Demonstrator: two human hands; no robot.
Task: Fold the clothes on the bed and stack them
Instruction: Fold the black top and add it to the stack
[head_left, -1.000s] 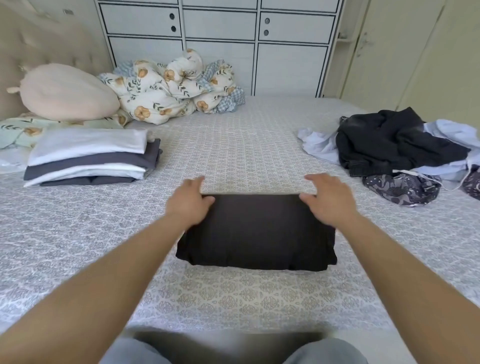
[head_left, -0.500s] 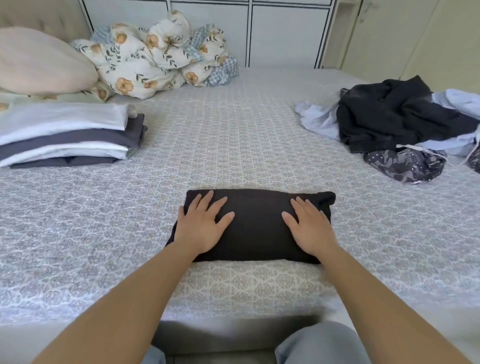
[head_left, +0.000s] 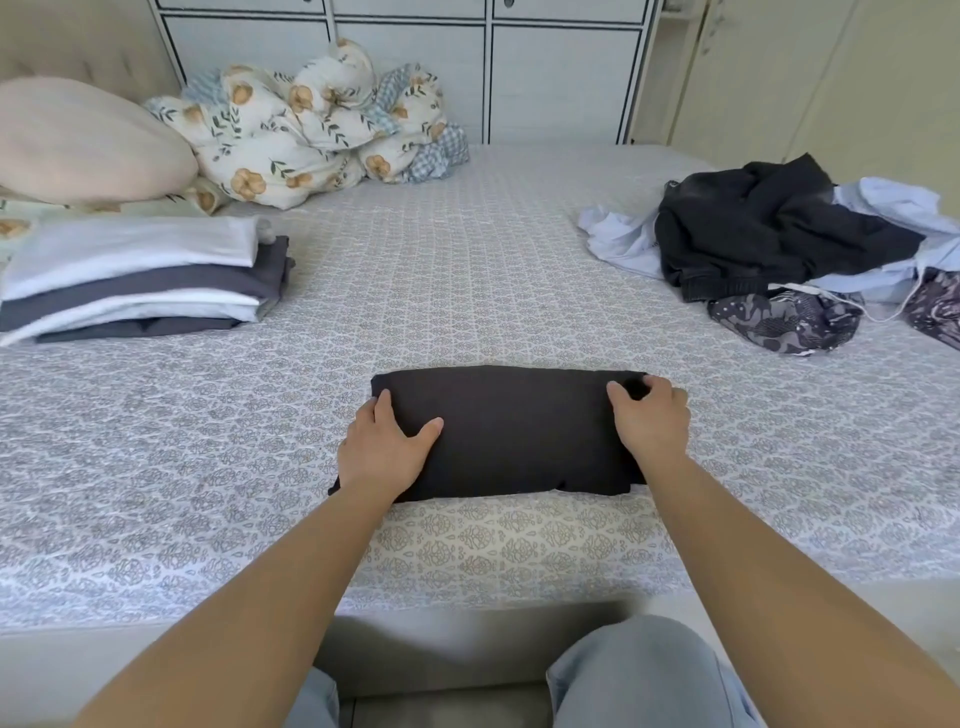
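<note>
A folded black garment (head_left: 519, 431) lies on the patterned bed sheet (head_left: 467, 291) near the front edge. My left hand (head_left: 384, 447) holds its left end, thumb on top and fingers over the edge. At the right end, my right hand (head_left: 649, 421) has its fingers curled round the far corner. A stack of folded white and grey clothes (head_left: 140, 280) sits at the left. An unfolded pile (head_left: 779, 234) of black, pale blue and patterned clothes lies at the right.
A floral duvet (head_left: 311, 124) is bunched at the far side of the bed and a pink pillow (head_left: 78, 140) lies at the far left. White cabinets (head_left: 415, 67) stand behind the bed. My knees (head_left: 634, 670) are at the bed's front edge.
Both hands went from the garment's far edge to pressing flat on its top, then slid outward to its two ends. The right fingers now curl round the far right corner.
</note>
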